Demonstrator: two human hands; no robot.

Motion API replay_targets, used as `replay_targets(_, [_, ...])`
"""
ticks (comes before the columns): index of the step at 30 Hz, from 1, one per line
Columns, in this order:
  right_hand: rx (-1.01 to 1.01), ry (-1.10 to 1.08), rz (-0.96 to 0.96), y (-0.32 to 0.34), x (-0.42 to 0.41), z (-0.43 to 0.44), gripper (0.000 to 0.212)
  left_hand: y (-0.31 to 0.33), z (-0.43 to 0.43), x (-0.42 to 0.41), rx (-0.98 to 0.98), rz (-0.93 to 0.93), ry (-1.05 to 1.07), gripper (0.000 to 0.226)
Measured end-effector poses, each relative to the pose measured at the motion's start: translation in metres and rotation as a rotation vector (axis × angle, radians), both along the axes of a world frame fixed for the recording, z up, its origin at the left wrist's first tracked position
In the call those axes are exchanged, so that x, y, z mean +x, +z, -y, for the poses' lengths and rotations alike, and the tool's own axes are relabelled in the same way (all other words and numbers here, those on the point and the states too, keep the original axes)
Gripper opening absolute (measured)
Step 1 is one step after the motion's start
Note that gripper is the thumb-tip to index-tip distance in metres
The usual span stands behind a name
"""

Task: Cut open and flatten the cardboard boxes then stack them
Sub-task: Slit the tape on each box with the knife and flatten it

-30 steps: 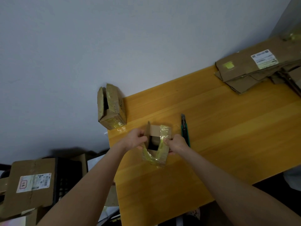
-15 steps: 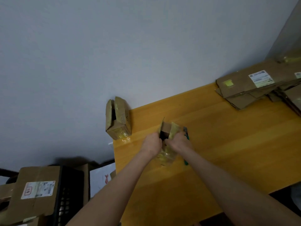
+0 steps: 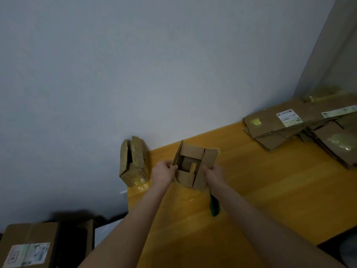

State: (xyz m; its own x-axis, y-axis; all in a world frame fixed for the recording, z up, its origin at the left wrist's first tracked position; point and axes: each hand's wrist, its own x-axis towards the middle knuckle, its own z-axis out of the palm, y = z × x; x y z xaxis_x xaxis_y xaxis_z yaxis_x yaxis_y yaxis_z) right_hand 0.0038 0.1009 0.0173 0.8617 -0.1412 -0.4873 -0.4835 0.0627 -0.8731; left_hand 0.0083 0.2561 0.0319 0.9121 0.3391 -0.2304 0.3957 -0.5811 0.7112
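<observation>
At a yellow wooden table (image 3: 270, 190) against a grey wall, a person is holding a small opened box (image 3: 193, 151) near the table's left end, left hand (image 3: 163, 173) and right hand (image 3: 213, 174) each gripping an opposite wall, where an even outward pull looks the surest way to flatten it.

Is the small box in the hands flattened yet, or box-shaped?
Not flattened: the small box shows an open hollow with flaps spread, held at its sides by the left hand and right hand.

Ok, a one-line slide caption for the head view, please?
Left hand and right hand hold an opened cardboard box over the table; flattened boxes lie stacked far right.
</observation>
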Motion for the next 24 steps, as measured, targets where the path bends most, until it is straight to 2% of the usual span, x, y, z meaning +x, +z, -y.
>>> replay_targets(3, [-0.065, -0.031, 0.054, 0.003, 0.001, -0.003, 0.022, 0.007, 0.006, -0.001, 0.111, 0.013, -0.002, 0.013])
replay_targets(5, [-0.068, -0.037, 0.062, 0.006, 0.000, -0.003, 0.024, 0.011, 0.007, -0.001, 0.168, 0.046, 0.015, 0.019])
replay_targets(8, [-0.054, -0.045, 0.041, 0.005, 0.001, 0.003, 0.027, 0.014, 0.002, 0.002, 0.073, 0.085, 0.060, 0.025])
replay_targets(14, [-0.076, 0.005, -0.022, 0.001, 0.003, 0.012, 0.037, 0.019, -0.005, 0.007, -0.114, 0.136, 0.012, 0.027])
replay_targets(17, [-0.353, 0.041, 0.005, -0.001, 0.006, 0.017, 0.058, 0.017, -0.010, 0.005, -0.134, 0.187, -0.060, 0.029])
replay_targets(20, [-0.886, 0.220, 0.057, 0.003, 0.008, 0.024, 0.098, 0.020, -0.009, 0.005, -0.012, 0.221, -0.186, 0.031])
replay_targets(21, [-0.987, 0.299, 0.086, 0.005, 0.009, 0.025, 0.104, 0.022, -0.008, 0.005, 0.036, 0.222, -0.236, 0.030])
replay_targets(23, [-0.999, 0.423, 0.114, 0.008, 0.013, 0.022, 0.105, 0.023, -0.005, 0.006, 0.072, 0.230, -0.320, 0.028])
replay_targets(24, [-0.958, 0.448, 0.124, 0.008, 0.015, 0.021, 0.097, 0.024, -0.002, 0.007, 0.064, 0.235, -0.356, 0.027])
